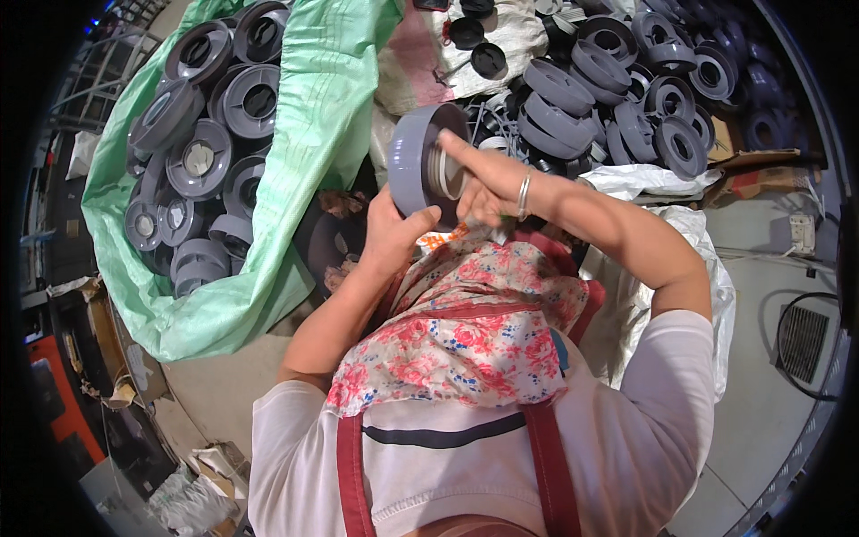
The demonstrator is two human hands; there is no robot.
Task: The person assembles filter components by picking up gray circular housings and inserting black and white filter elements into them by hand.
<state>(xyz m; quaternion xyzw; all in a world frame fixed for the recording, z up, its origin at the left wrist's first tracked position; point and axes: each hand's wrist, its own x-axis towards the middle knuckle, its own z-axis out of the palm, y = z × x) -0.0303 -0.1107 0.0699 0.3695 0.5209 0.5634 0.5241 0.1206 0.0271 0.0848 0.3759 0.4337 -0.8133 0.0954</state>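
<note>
A round grey plastic housing (411, 159) is held up in front of my chest, tilted so its hollow side turns to the right. My left hand (394, 229) grips its lower near rim, thumb across the edge. At the hollow centre sits a white threaded ring (437, 172). Around that ring my right hand (490, 182) is closed, thumb over the top and fingers curled below. Its fingertips are partly hidden, and I cannot tell whether the ring is joined to the housing.
On the left stands a green woven sack (309, 116) with several grey housings (199, 159) inside. More loose grey housings (557, 116) are heaped at the far right, with small black caps (488, 60) on a white sack (519, 31). A floral apron (465, 349) covers my lap.
</note>
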